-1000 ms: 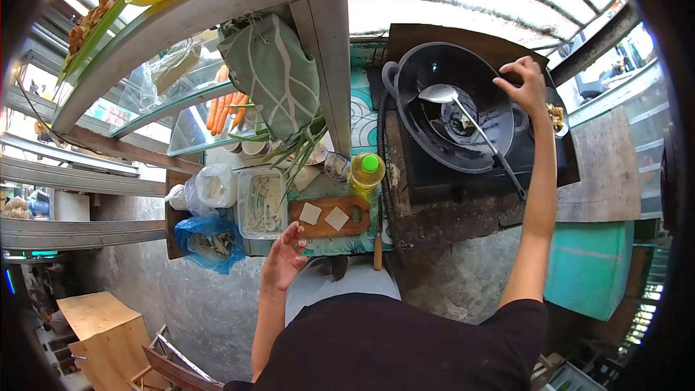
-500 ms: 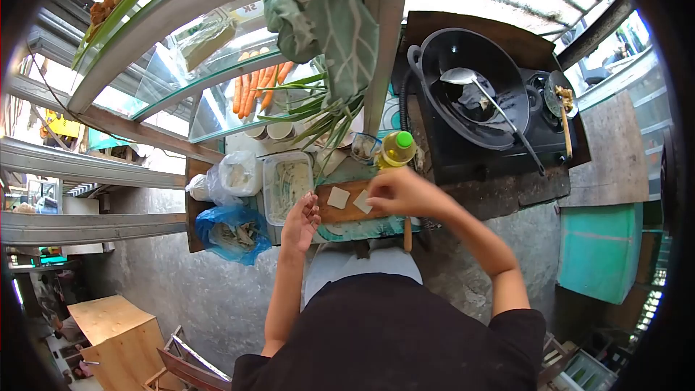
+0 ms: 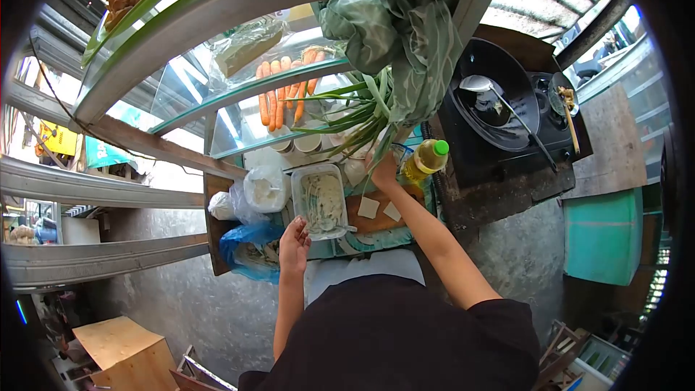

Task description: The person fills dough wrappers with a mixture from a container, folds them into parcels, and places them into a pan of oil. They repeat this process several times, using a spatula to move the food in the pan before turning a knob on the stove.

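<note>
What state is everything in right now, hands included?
Wok: uncovered, on the stove
Ladle: resting in the wok
Stove: lit or unlit, cannot tell
Bottle of yellow liquid: capped
Plastic tub: open, pale mix inside
Blue plastic bag: open
White squares: lying flat
Carrots: whole
Left hand: empty, fingers partly curled
Right hand: partly hidden, grip unclear

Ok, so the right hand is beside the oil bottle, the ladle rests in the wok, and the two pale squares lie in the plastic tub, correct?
Not quite: the head view shows the two pale squares on the wooden board, not in the plastic tub. The right hand is beside the oil bottle, and the ladle rests in the wok.
</note>
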`<state>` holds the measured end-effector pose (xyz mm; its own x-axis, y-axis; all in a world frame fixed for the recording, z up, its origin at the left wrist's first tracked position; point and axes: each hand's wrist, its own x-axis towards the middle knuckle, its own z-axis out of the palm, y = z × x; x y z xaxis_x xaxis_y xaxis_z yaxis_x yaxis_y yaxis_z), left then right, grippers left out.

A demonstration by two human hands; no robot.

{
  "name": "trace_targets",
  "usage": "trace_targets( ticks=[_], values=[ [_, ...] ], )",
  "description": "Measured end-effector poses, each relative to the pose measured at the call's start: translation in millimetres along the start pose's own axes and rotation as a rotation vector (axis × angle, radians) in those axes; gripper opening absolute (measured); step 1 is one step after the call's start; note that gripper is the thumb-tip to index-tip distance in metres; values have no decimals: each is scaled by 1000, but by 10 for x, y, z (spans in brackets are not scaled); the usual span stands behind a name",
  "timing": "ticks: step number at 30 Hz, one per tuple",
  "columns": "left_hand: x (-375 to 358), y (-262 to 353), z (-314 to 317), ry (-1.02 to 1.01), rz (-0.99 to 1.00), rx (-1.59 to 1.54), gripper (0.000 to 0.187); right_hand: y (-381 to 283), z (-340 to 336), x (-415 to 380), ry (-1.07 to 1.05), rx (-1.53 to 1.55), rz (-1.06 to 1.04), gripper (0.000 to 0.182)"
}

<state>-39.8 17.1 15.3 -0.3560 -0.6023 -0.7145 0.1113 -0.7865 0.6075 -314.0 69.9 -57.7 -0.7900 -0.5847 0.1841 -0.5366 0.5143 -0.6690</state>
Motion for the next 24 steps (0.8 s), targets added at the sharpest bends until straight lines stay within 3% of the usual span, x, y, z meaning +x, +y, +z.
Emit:
trace_targets(
  ticks=[7,14,18,21,22,24],
  values=[
    [155,179,-54,-34,-53,-13,24,168,375,117,84,-174,109,23],
    [226,290,53,-70,-60,5,22,171,445,120,195,-288,57,22],
    [244,255,36,-104,-86,-36,20,22,163,46,84,-231,-41,19],
    [224,201,65,-121,-118,-71,17,-65,-219,-148,130,-140,-171,17],
    [222,183,68,-123,-119,-72,17,-234,-488,-241,130,-143,-171,17],
    [229,131,80,-136,-155,-125,15,-684,-1192,-414,140,174,13,14]
  ],
)
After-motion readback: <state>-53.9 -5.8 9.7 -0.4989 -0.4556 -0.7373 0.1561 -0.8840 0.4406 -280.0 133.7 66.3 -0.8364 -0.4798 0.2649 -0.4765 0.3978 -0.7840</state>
